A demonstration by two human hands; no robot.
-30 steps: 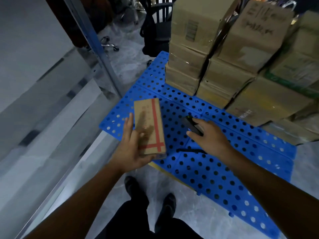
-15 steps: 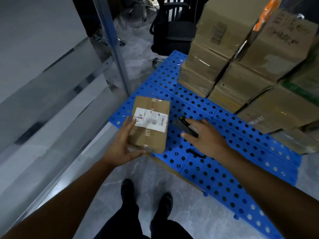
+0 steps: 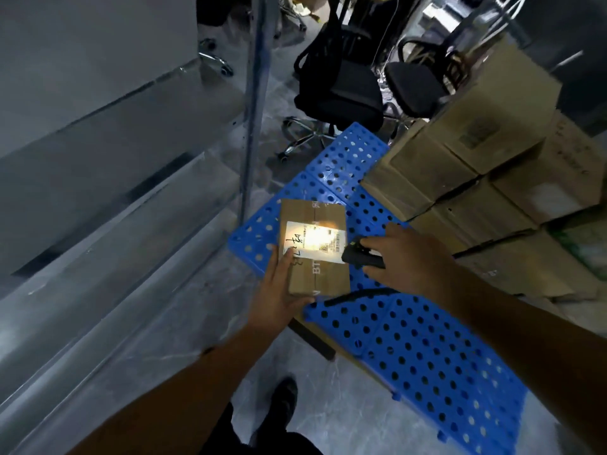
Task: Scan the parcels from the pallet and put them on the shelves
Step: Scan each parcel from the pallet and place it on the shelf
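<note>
**Scan of one parcel in progress**

The left hand (image 3: 279, 290) holds the small parcel (image 3: 317, 280) above the corner of the blue pallet (image 3: 427, 349), thumb on top. The grip of the right hand (image 3: 407, 257) is closed around the black scanner (image 3: 359, 256), and its light falls on the white label (image 3: 315, 241). The scan step seems in hand. Next, the parcel should go to the shelves (image 3: 131, 192) at the left.

The parcel (image 3: 317, 277) is brown cardboard with a white label (image 3: 315, 241) that bears black handwriting and a yellow-white glare across its middle. The scanner (image 3: 359, 256) is black. The pallet (image 3: 427, 349) is blue, patterned with rows of round holes. The stacked boxes (image 3: 492, 126) are tan; 1 at the right edge seems to carry green print. The floor (image 3: 164, 323) is grey, faintly marbled.
</note>
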